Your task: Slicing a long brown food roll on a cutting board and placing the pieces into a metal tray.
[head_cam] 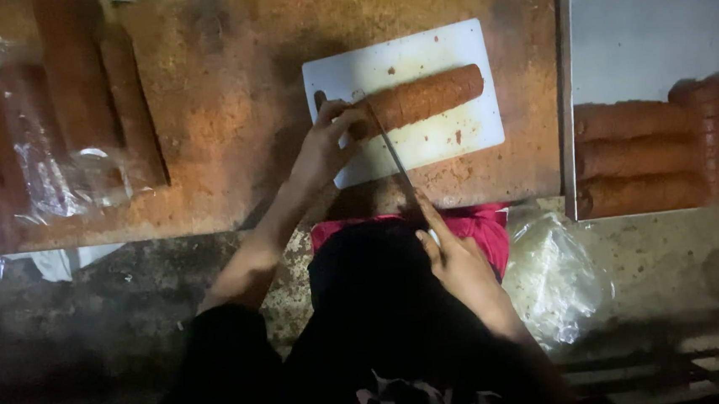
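Reddish-brown and rough with a speckled coating, the long roll [424,98] lies slantwise on a white cutting board [450,48], its far end pointing up and to the right, its near end under the fingers of the left hand [326,141]. Crumbs of the same colour dot the board around it. The left hand is closed over that near end, fingertips curled on top and pressing it down. A knife [392,157] crosses the roll just beside those fingers, its thin blade running down and back toward the right hand [456,258], which is wrapped around the handle with the forefinger stretched along it. The board sits on a worn, rust-stained bench [226,110]. To the right, well apart from the board, a metal tray [650,21] holds several more rolls [639,153] stacked at its near end. To the left, further rolls [89,77] lie partly covered by clear plastic wrap [45,173]. Near the right forearm, below the tray, sits a crumpled clear plastic bag [555,281].
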